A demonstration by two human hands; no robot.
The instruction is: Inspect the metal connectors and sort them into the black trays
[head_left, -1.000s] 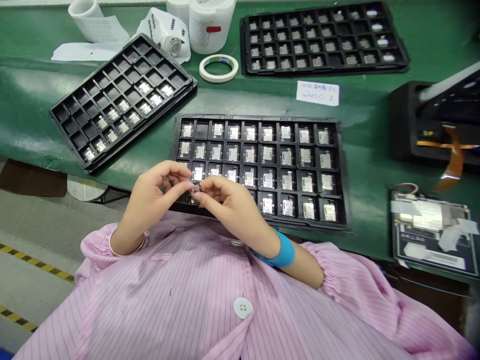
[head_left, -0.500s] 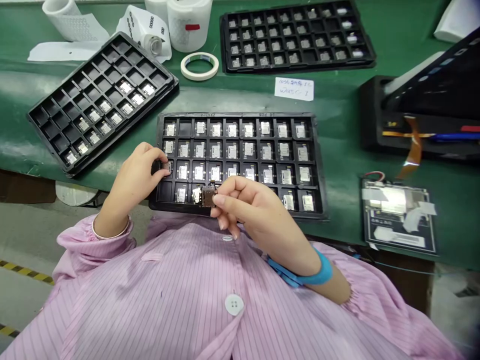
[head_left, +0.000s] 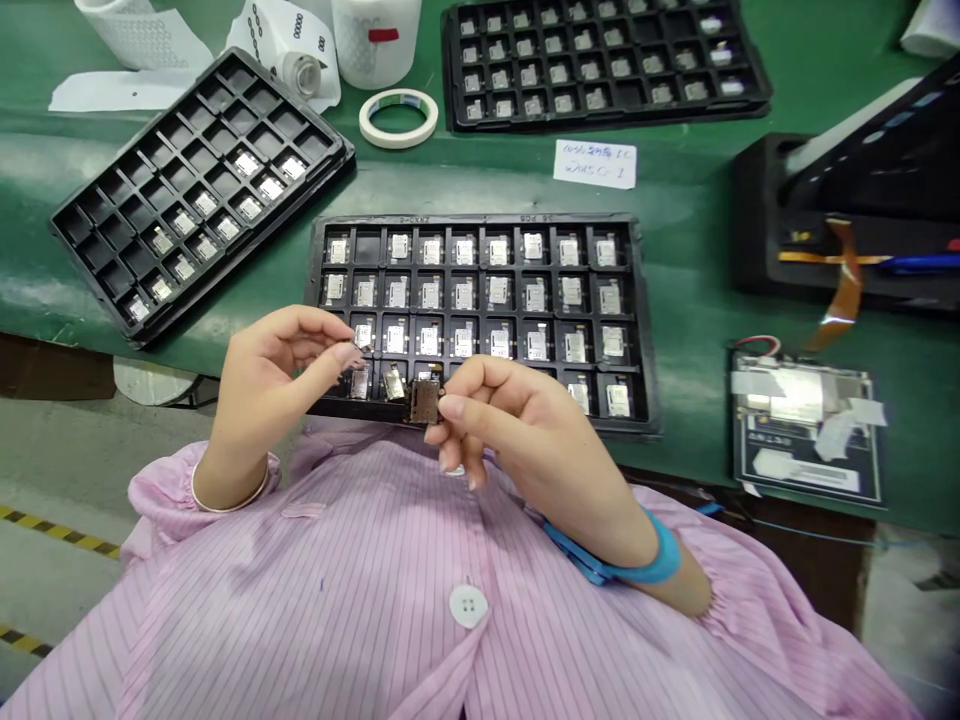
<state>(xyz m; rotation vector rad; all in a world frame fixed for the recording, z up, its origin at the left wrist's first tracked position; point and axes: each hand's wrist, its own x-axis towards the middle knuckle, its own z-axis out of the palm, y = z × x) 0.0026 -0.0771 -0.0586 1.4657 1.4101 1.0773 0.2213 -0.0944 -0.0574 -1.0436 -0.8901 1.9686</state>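
A black compartment tray (head_left: 480, 218) lies in front of me, with small circuit boards bearing silver card slots in most of its pockets. Over its near edge, my right hand (head_left: 510, 415) pinches one small circuit board (head_left: 425, 400) between thumb and fingertips, its dark brownish face showing. My left hand (head_left: 289, 365) is closed in a pinch above the tray's left side. Between its fingertips is another small circuit board (head_left: 359, 348), seen nearly edge-on and partly hidden. A tilted board (head_left: 394, 382) rests in a near-row pocket between the hands.
A partly filled black tray (head_left: 202, 190) sits at the left, another tray (head_left: 600, 70) at the back. Nearby are a tape roll (head_left: 398, 118), label rolls (head_left: 375, 40) and a handwritten note (head_left: 595, 164). At right are a taped circuit assembly (head_left: 808, 430) and a black fixture (head_left: 750, 220).
My left hand has moved right from the tray's left column with a small circuit board in its fingertips, closer to my right hand. The right hand still holds its board, slightly turned.
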